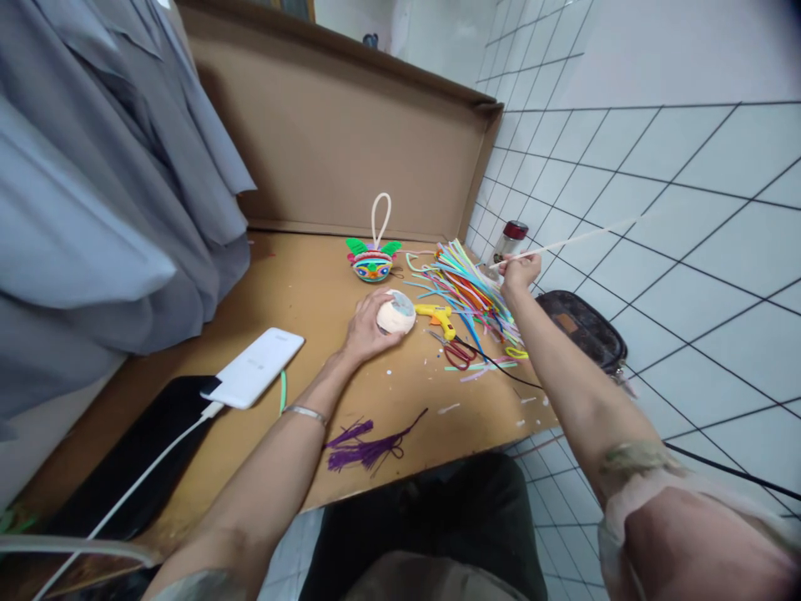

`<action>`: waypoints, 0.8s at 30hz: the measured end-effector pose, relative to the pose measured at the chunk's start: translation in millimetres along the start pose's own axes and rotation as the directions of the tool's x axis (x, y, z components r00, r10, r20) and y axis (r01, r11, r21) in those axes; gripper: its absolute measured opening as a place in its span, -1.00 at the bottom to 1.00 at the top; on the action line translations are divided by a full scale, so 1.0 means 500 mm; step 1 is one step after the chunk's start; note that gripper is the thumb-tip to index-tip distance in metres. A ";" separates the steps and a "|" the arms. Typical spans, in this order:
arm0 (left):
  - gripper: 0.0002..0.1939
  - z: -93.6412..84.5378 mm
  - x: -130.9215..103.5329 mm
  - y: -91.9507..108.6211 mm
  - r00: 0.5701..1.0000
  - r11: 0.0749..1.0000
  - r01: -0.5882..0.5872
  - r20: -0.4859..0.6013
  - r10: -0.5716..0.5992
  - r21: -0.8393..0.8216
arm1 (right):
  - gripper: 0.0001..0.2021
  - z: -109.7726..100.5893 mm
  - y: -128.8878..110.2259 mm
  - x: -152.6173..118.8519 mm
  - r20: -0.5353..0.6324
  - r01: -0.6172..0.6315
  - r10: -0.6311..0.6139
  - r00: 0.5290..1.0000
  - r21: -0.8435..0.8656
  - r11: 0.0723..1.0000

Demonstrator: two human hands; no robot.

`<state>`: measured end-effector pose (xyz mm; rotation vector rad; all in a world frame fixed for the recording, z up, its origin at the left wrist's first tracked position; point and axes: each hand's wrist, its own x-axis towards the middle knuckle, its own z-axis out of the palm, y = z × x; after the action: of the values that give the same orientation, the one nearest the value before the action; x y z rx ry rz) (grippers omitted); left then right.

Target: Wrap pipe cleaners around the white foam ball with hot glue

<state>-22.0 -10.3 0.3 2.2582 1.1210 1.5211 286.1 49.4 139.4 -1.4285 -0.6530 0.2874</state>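
Observation:
My left hand [368, 327] is wrapped round a white ball [396, 313] with a greyish patch on top, just above the table. Out to the right, my right hand [521, 272] pinches one end of a long white pipe cleaner [572, 241], which stretches up and right in front of the tiled wall. Below that hand lies a loose pile of coloured pipe cleaners [466, 280]. A yellow hot glue gun [441, 320] and red-handled scissors [460, 355] lie right of the ball. Behind it sits a colourful animal-head ornament [373, 265] with green ears and a white loop.
Purple tassels [366, 446] lie near the table's front edge. On the left are a white phone [259, 367] plugged into a cable and a black flat object [141, 455]. A red-lidded jar [511, 238] and a dark pouch [581, 330] stand right. Grey cloth [125, 167] hangs left.

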 end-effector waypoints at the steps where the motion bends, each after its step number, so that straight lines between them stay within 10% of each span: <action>1: -0.29 -0.001 0.000 0.000 1.000 1.000 0.007 0.002 -0.007 0.000 | -0.72 0.011 0.008 -0.027 0.000 0.043 -0.043 0.999 0.070 0.997; 8: -0.27 -0.001 0.000 -0.007 1.000 1.000 0.000 -0.004 0.000 -0.025 | -0.83 0.020 0.104 -0.290 0.207 0.333 -0.422 0.883 0.356 0.873; 16: -0.26 0.002 0.001 -0.030 0.997 0.995 -0.068 -0.052 0.064 -0.067 | -0.76 -0.043 0.183 -0.397 0.415 0.827 -0.847 0.333 0.304 0.474; 24: -0.27 0.001 -0.003 -0.028 0.994 0.993 -0.105 -0.026 0.104 -0.055 | -0.67 -0.042 0.178 -0.390 0.402 0.820 -0.870 0.286 0.367 0.439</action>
<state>-28.4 -1.4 -8.9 2.3006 0.9674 1.6002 160.5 -63.1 5.3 -0.6830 -1.7879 -0.1698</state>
